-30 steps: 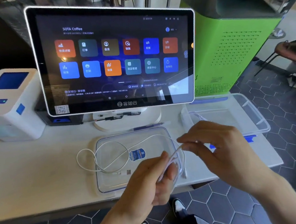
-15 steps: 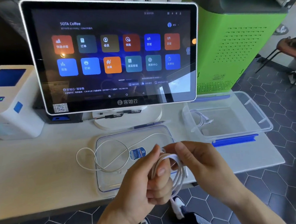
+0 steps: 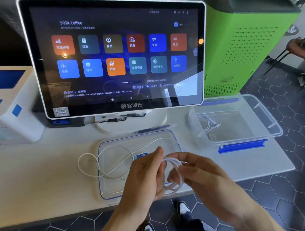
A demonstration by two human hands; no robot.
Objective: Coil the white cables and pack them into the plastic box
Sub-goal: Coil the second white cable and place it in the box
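Observation:
My left hand [image 3: 145,180] and my right hand [image 3: 201,173] both grip a small coil of white cable [image 3: 175,175] above the table's front edge. The cable's loose end [image 3: 104,162] trails left in wide loops over the clear box lid [image 3: 106,194] that lies flat on the table. The clear plastic box [image 3: 268,125] with blue clips stands to the right. Another coiled white cable [image 3: 209,123] lies inside it at its left end.
A large touchscreen terminal [image 3: 115,56] on a white stand rises behind the lid. A white receipt printer [image 3: 10,107] sits at the left. A pen [image 3: 154,128] lies by the stand. A green cabinet [image 3: 247,42] stands on the floor behind the box.
My right hand has come from holding the cable stretched out to meet my left hand, and the coil has gained another turn. The loose loops on the lid have shortened slightly.

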